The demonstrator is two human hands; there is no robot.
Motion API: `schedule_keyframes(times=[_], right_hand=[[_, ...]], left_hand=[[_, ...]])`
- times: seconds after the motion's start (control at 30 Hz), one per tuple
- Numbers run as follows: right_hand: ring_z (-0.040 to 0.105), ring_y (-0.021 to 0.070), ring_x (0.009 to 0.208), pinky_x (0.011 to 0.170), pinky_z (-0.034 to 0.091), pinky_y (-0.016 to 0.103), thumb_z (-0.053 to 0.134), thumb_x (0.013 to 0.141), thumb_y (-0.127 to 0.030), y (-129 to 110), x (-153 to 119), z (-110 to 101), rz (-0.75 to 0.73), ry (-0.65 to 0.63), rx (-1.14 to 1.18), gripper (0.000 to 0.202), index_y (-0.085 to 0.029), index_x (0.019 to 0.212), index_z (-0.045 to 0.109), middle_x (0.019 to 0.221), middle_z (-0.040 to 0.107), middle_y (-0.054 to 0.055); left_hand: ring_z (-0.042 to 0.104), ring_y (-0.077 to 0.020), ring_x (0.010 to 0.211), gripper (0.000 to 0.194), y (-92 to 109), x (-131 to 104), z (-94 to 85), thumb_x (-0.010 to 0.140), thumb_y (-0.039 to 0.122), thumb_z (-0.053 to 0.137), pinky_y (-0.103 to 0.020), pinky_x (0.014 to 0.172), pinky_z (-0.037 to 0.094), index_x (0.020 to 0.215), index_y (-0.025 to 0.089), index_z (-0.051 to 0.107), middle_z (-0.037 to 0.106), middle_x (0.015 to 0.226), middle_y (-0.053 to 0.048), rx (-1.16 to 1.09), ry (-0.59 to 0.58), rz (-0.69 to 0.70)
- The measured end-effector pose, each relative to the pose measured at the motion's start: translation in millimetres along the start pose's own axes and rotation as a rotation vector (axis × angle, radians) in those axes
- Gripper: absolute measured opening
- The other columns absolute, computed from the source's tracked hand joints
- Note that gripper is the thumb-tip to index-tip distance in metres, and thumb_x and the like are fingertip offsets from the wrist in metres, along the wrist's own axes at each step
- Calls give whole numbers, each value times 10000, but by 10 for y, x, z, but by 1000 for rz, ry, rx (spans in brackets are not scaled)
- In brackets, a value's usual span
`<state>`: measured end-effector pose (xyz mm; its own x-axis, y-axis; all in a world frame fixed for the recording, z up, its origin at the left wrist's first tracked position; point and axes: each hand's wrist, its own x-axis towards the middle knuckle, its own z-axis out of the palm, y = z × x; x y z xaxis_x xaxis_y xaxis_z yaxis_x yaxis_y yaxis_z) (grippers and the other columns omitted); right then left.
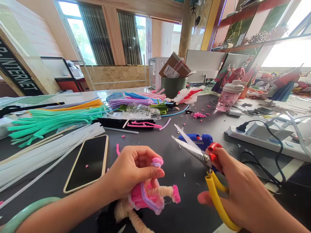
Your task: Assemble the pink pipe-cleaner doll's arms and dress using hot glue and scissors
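Here, the hands [136, 170] [243, 191] hold parted scissors [206, 158] and, apparently, a fuzzy doll [147, 199].

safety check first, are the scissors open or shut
Partly open: the scissors in the right hand show a gap between their blades.

Bright windows [79, 42], dark curtains [96, 35]

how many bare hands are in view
2: the left hand, right of the phone, pinching a pink-and-lilac piece; and the right hand, at lower right, holding open scissors.
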<state>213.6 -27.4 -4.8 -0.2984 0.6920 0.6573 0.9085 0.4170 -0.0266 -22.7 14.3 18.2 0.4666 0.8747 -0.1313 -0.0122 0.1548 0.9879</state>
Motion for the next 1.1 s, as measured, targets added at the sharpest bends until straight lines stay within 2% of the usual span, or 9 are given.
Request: schedule_keyframes(times=[0.1,0.2,0.4,0.53,0.63,0.73,0.9,1.1], right_hand=[[621,209,553,431,493,296,533,712,-538,-33,17,34,-20,-15,-94,399,-211,905,409,751,614,74],[618,222,599,477,497,317,551,691,-542,-86,13,94,-43,-21,-114,412,-213,894,409,760,586,65],[612,223,612,531,487,333,581,659,-583,-104,-52,182,-70,-44,-172,449,-211,853,423,767,587,60],[605,218,607,535,463,326,600,648,-605,-78,-45,185,-78,-42,-206,473,-210,849,433,756,591,48],[595,214,602,536,444,322,605,637,-625,-59,-24,184,-93,-29,-211,495,-208,847,442,750,595,45],[589,211,616,565,439,322,613,634,-625,-30,-19,181,-125,-11,-222,499,-201,844,457,749,596,45],[592,202,630,588,430,313,607,674,-603,1,-22,170,-158,5,-215,467,-186,840,478,744,602,41],[602,170,566,508,397,291,494,788,-610,4,-12,180,-149,8,-140,421,-192,838,500,691,603,6]], left_hand=[[631,-98,484,189,-8,17,-12,580,126,796,-168,509,507,679,147,636,662,534,48,23,-23,-38],[642,-98,528,192,-5,32,-24,579,108,794,-160,538,504,714,153,666,675,557,48,32,-37,-66],[662,-120,605,225,-5,42,-59,643,96,709,-179,589,507,852,176,736,722,656,11,-12,-119,-4],[672,-133,653,235,-24,35,-52,638,81,692,-173,590,499,847,168,755,741,727,-22,-75,-87,-17],[685,-149,687,252,-32,36,-27,640,131,756,-198,633,515,889,174,752,751,788,-42,-108,-74,-45],[697,-162,663,307,-39,44,-9,605,175,816,-227,639,531,903,190,743,739,756,-21,-188,-79,-90],[663,-120,568,169,-65,55,0,603,209,828,-177,569,500,728,138,738,709,656,-14,-186,-95,-97],[656,-120,534,185,-77,47,5,576,232,844,-174,534,484,706,158,733,702,598,1,-194,-89,-111]])
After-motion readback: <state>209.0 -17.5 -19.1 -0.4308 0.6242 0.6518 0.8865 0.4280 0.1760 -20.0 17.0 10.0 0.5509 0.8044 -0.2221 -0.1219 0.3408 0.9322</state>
